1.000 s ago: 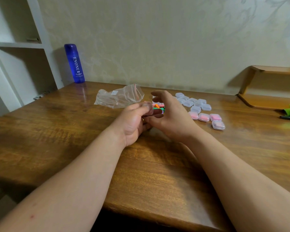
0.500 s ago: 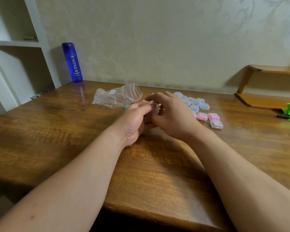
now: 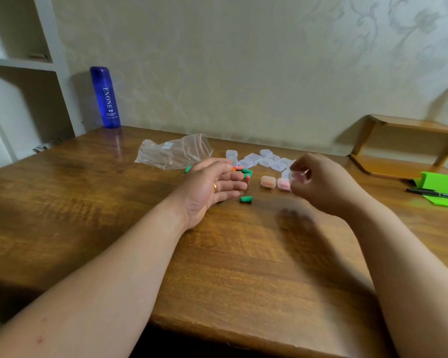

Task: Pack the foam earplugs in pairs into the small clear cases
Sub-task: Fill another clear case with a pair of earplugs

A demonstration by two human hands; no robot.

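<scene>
Hands have parted: right hand [image 3: 330, 186] pinches a glossy clear case [image 3: 298, 177]; left hand [image 3: 211, 186] lies slack-fingered beside stubby foam earplugs [image 3: 245, 199].

I see open bench [image 3: 243, 254] at six o'clock; at twelve, cases [image 3: 254, 158], loose earplugs [image 3: 245, 199] and a bag [image 3: 173, 153] crowd my reach; a bottle [image 3: 104, 96] stands at ten.

you are reading one word, "enone", running in white letters down the blue bottle [image 3: 104, 97] in the upper left of the frame. the smaller lines beneath it are staying too blurred to read, and so is the white sticker on the clear bag [image 3: 173, 153].
</scene>
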